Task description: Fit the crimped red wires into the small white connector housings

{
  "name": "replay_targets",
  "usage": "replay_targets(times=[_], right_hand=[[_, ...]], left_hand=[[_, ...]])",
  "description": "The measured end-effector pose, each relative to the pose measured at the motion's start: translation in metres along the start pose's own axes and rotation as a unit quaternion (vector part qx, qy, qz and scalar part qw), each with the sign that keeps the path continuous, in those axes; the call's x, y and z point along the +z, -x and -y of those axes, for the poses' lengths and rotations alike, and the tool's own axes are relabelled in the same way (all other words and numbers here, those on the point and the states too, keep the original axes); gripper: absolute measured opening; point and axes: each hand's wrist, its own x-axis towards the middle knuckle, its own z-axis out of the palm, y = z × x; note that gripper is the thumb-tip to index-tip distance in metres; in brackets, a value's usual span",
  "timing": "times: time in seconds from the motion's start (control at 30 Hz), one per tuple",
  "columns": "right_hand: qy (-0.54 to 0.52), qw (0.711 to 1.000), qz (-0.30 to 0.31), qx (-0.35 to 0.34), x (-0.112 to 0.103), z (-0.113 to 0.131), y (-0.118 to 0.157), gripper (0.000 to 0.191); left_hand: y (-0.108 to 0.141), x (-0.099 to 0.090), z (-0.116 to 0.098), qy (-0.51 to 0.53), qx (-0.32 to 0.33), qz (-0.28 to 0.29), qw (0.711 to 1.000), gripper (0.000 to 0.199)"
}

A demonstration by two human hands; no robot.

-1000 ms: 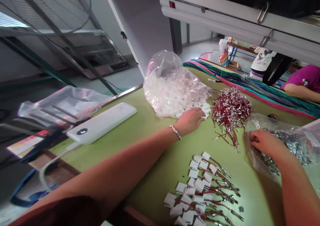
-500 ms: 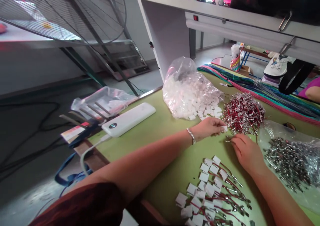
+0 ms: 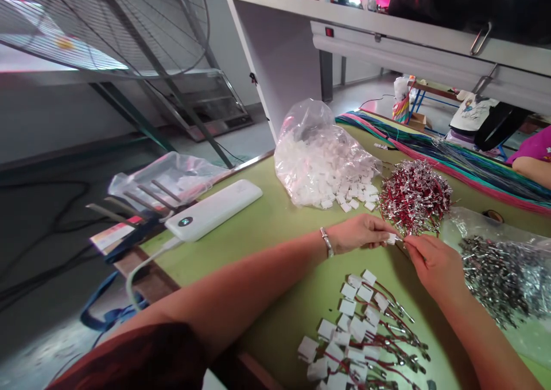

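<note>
My left hand, with a bracelet at the wrist, pinches a small white connector. Just to its right, my right hand is closed on a thin wire whose end meets the connector. Behind both hands lies a pile of red wires with silvery terminals. A clear plastic bag of white connectors spills some pieces toward my left hand. Nearer me, several white connectors with short red wires lie in a loose group on the green tabletop.
At the right lies a clear bag with dark metal-tipped pieces. Long coloured wires run along the far edge. A white power bank with a cable is at the left edge. A person's arm shows at far right.
My hands have come together, the left moving slightly down and right. The wire end in my right hand now meets the white connector. The view has shifted slightly.
</note>
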Motion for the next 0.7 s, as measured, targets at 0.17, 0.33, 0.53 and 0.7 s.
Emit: replay_targets(times=[0.17,0.33,0.53,0.7], right_hand=[[0.076,0.996,0.017,-0.035,0.001,0.011,-0.002,0.031],[0.073,0.996,0.041,0.01,-0.002,0.013,-0.003,0.029],[0.005,0.993,0.12,-0.019,-0.003,0.004,0.001,0.026],[0.048,0.984,0.169,-0.006,0.004,0.01,0.001,0.025]], left_hand=[[-0.001,0.005,-0.001,-0.061,-0.031,-0.002,0.998,0.019],[-0.002,0.007,-0.003,-0.077,-0.04,-0.017,0.996,0.016],[-0.001,0.004,0.002,-0.082,-0.046,-0.006,0.996,0.017],[-0.001,0.009,0.006,-0.085,-0.062,-0.014,0.994,0.014]])
